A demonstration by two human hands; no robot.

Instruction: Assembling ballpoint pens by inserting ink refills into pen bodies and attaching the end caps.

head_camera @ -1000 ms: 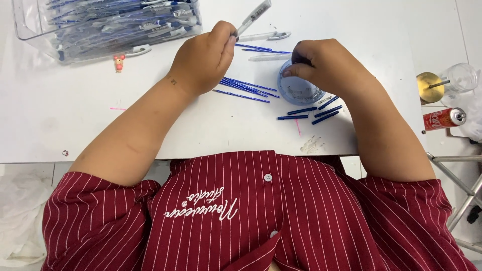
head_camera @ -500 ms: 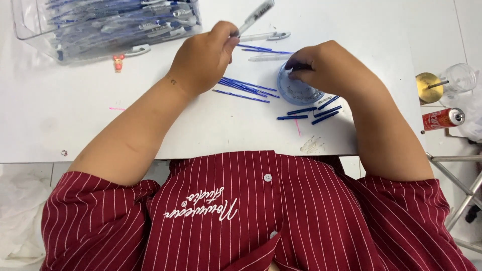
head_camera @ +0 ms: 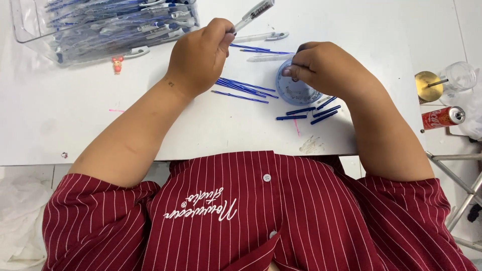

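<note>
I see the right hand (head_camera: 326,68) has lifted off the round blue dish (head_camera: 296,90) it was pressing a second ago and now pinches narrowly at something just above the rim (too small for me to tell what). The left hand (head_camera: 201,57) stays closed around the clear pen barrel (head_camera: 253,14), tip up and away. Loose blue refills (head_camera: 243,88) lie between both hands, so the picking-up seems done.

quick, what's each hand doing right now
Left hand: closed around a clear pen barrel.
Right hand: fingers curled over the round blue container; whether it holds anything cannot be told.
</note>
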